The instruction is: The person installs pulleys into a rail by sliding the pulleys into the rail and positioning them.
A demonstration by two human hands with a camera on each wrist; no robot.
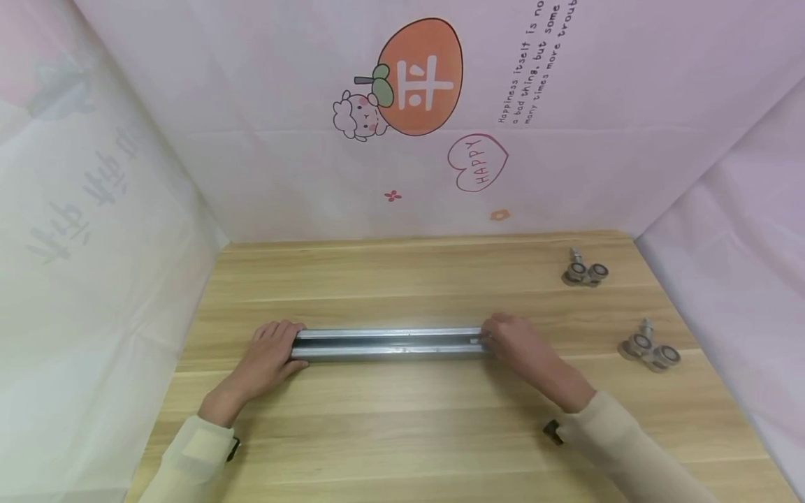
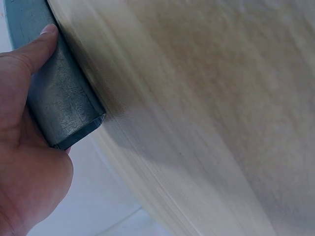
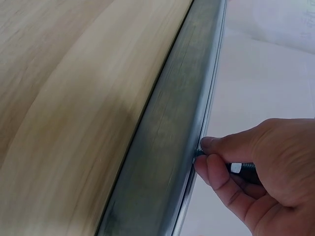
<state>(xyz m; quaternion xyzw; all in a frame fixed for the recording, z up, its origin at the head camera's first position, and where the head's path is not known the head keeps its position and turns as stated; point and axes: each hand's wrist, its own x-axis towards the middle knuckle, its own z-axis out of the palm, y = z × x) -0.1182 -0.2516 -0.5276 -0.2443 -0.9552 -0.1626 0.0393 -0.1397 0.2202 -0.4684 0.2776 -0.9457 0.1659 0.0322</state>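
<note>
A long galvanized metal track [image 1: 383,353] lies across the wooden table, its open slot facing up. My left hand [image 1: 269,355] grips its left end; in the left wrist view the thumb lies along the side of the track [image 2: 66,98]. At the right end, my right hand [image 1: 518,349] pinches a dark threaded bolt with a shiny nut [image 3: 236,167]. The right fingertips are at the slot edge of the track [image 3: 167,98]. Whatever the bolt joins inside the track is hidden.
Two wheeled roller hangers with bolts lie on the table [image 1: 390,433] to the right: a far roller hanger [image 1: 585,274] and a nearer roller hanger [image 1: 654,353]. A printed cloth [image 1: 283,175] stands behind the table, with pale cloth on both sides.
</note>
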